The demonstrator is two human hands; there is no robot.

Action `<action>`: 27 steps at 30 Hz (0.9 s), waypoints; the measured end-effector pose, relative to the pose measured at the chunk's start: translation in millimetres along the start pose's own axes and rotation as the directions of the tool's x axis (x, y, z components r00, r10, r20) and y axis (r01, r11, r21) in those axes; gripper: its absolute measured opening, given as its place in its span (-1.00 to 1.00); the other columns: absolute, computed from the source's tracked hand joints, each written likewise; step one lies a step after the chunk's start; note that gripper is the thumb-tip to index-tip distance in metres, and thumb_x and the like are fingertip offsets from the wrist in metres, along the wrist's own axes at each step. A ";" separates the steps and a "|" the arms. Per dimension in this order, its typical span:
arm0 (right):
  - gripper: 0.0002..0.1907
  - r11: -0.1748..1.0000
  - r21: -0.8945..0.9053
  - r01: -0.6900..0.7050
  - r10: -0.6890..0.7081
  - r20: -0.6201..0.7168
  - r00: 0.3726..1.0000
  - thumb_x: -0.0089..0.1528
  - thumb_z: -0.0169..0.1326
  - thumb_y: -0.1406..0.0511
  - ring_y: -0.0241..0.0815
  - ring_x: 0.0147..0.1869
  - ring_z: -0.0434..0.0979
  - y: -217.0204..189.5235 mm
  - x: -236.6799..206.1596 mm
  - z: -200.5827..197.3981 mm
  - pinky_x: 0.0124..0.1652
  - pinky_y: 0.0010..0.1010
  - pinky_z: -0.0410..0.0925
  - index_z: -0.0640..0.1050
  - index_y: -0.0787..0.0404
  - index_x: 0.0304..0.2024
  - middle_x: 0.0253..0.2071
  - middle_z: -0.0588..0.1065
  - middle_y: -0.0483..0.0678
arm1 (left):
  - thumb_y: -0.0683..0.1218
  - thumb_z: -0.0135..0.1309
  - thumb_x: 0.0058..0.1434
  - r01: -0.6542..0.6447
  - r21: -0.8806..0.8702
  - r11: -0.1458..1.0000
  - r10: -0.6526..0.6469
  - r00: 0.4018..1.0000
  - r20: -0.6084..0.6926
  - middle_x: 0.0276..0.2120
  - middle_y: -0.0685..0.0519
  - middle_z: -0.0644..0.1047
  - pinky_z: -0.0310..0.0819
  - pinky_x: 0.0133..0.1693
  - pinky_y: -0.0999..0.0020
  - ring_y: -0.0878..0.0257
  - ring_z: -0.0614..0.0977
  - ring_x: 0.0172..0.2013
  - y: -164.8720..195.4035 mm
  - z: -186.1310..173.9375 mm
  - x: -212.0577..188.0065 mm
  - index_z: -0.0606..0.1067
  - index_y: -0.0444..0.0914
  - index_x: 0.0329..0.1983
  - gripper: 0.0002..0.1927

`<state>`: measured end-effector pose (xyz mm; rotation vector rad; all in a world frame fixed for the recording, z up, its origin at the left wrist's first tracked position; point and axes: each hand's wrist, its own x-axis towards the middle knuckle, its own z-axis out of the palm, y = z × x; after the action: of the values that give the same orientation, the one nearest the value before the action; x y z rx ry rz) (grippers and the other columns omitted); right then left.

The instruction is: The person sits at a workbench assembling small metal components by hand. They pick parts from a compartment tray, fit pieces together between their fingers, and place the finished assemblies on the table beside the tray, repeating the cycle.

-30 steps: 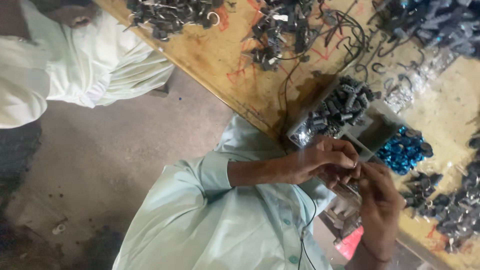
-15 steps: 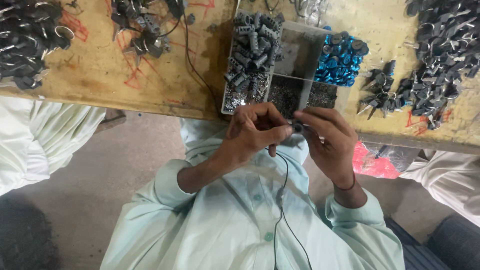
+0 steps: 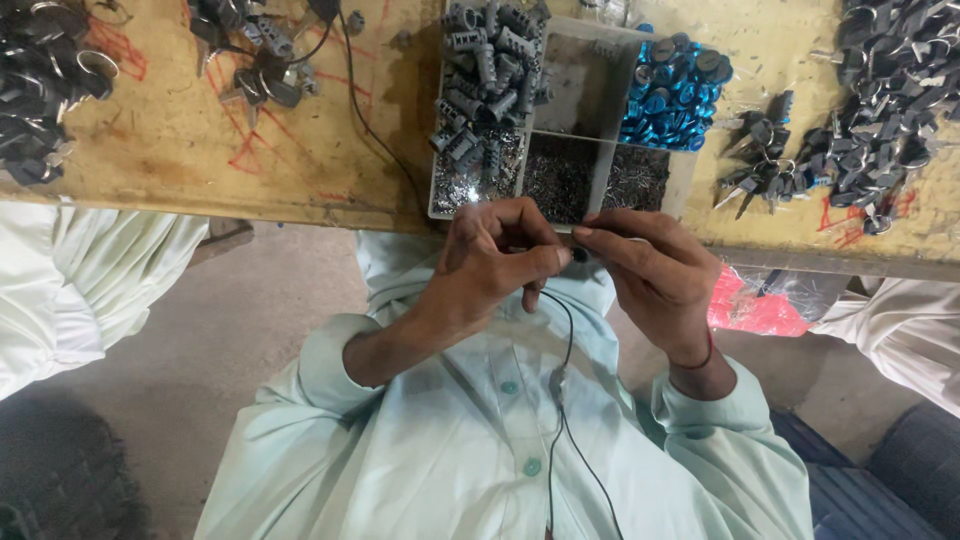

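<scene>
Small dark part (image 3: 580, 254) pinched between fingers of left hand (image 3: 490, 265) and right hand (image 3: 655, 275), below divided tray (image 3: 598, 160)

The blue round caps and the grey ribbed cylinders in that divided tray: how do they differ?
The blue round caps are bright metallic blue, flat and disc-like; the grey ribbed cylinders are dull grey, longer and ridged. The caps fill the far right compartment, while the cylinders heap in the long left one and stand above its wall. Both sit loose in the same pale divided plastic tray at the edge of the wooden bench.
</scene>
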<state>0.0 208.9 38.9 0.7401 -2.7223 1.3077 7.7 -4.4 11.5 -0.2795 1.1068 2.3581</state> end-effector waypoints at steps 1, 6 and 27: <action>-0.69 0.999 0.044 -0.015 0.015 0.011 1.000 0.20 0.26 0.56 -0.09 0.04 0.64 0.9 -0.5 -0.8 0.01 -0.37 0.52 0.65 0.21 -0.03 0.00 0.58 0.03 | -0.23 0.25 0.20 0.018 -0.017 1.000 -0.017 1.000 0.016 -0.48 0.06 0.53 0.44 -0.55 0.48 0.40 0.52 -0.55 0.4 0.2 -0.1 0.50 -0.34 -0.36 -0.86; -0.68 0.988 0.144 -0.053 0.048 0.035 0.998 0.20 0.26 0.56 -0.11 0.01 0.65 6.0 -5.3 -4.2 -0.02 -0.40 0.51 0.65 0.18 -0.03 -0.01 0.58 0.00 | -0.23 0.24 0.19 0.090 -0.016 0.996 -0.089 0.996 0.024 -0.49 0.07 0.52 0.44 -0.57 0.46 0.39 0.52 -0.55 1.5 3.2 0.8 0.49 -0.35 -0.36 -0.86; -0.80 0.864 -0.495 -0.087 0.038 -0.108 0.993 0.33 0.33 0.46 -0.03 -0.22 0.50 40.5 66.6 -37.3 -0.25 -0.25 0.35 0.63 0.27 0.00 -0.16 0.45 0.07 | -0.35 0.19 0.34 -0.585 0.485 0.650 0.519 0.808 0.279 -0.10 -0.09 0.67 0.67 0.00 0.35 0.19 0.74 -0.07 -17.7 -1.3 -1.7 0.56 -0.37 -0.06 -0.86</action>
<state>-82.9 231.3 48.7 0.5217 -2.8290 0.5635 18.5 3.5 -0.4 0.4801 1.9708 2.3405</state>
